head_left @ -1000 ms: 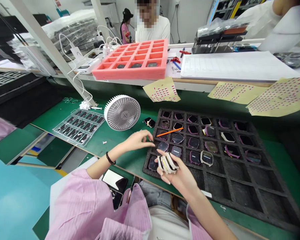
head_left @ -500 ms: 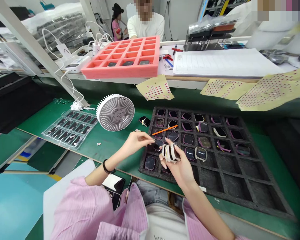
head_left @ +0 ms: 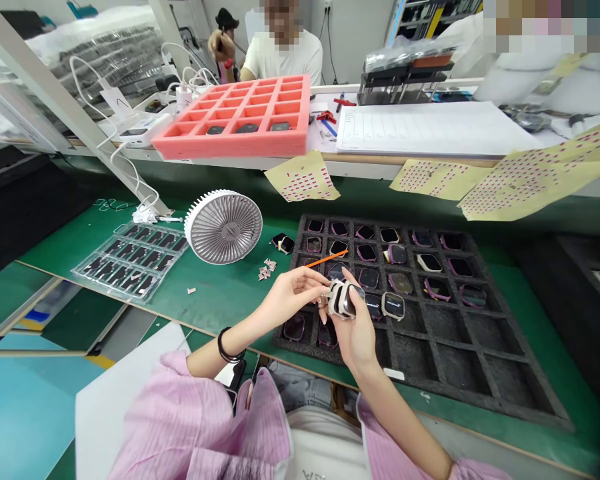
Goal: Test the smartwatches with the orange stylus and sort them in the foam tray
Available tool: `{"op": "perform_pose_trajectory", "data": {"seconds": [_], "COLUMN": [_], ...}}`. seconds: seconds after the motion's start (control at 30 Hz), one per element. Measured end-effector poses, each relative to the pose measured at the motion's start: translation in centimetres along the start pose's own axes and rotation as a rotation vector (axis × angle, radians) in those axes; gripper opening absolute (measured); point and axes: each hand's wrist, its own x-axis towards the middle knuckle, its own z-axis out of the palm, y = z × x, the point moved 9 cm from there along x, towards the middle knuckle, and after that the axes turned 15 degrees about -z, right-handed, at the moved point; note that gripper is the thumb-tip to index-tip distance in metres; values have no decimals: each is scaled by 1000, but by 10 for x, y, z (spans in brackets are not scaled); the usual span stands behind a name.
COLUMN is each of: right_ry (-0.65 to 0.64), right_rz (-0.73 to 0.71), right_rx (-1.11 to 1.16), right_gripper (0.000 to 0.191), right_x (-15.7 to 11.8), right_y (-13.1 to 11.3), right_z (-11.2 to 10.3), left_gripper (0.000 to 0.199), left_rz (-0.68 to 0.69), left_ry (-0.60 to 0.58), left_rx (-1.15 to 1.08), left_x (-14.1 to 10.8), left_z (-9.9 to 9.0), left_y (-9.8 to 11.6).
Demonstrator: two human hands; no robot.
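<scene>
My right hand (head_left: 353, 327) grips a small bundle of cream-banded smartwatch cases (head_left: 341, 298), with a dark watch face showing among them. My left hand (head_left: 293, 293) reaches across, its fingertips touching the bundle's left side. Both hands hang over the near edge of a black foam tray (head_left: 445, 380), whose grid of compartments holds several watch cases with pink or cream bumpers. The tray's near left slots sit partly behind my hands. An orange stick (head_left: 325, 261) lies across the upper left slots.
A round white desk fan (head_left: 223, 227) and a clear blister tray (head_left: 130, 262) stand on the green mat left of the tray. Behind the mat's far edge is a shelf with a coral foam tray (head_left: 230, 117). A co-worker (head_left: 280, 50) sits across the bench.
My left hand has moved right, from over the tray's slots to the bundle in my right hand. The whole scene has shifted slightly left and up in view.
</scene>
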Motion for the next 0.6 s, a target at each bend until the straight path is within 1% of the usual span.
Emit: {"op": "perform_pose_trajectory", "data": {"seconds": [0.17,0.33,0.47,0.6], "right_ry": [-26,-3,3,-11], "right_rz": [-64,-153,-152,-130], "right_rx": [-52,-124,-114,-83], "right_gripper": [47,50,49,48], "right_x": [0,-3,-3,-1], "right_y": [1,3,3,1], "right_z": [-2,-7,-8,-6], "left_gripper": [29,38,37,35], "left_rz": [-7,-52,-63,-75], "left_ry": [56,87,26,-38], "left_rx": [-100,-227,-234,-199], "left_x": [0,1,4,8], "left_z": [2,9,14,15], "left_y": [-4,-10,-10,-9]}}
